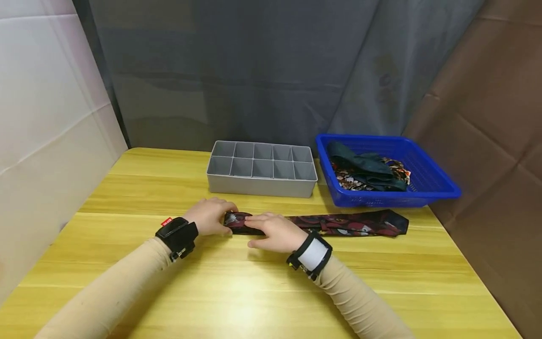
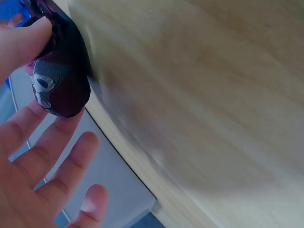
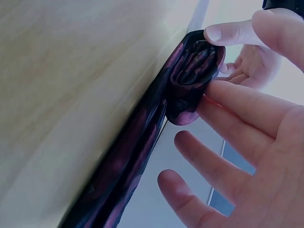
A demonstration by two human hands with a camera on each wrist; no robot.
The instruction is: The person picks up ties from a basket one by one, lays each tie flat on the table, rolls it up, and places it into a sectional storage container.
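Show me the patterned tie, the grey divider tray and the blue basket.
patterned tie (image 1: pixel 355 224), head view, flat unrolled stretch.
grey divider tray (image 1: pixel 261 188), head view, front wall.
blue basket (image 1: pixel 427 178), head view, right side wall.

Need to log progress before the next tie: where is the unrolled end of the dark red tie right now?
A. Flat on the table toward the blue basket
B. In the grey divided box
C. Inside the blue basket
A: the tie stretches flat across the table in front of the blue basket.
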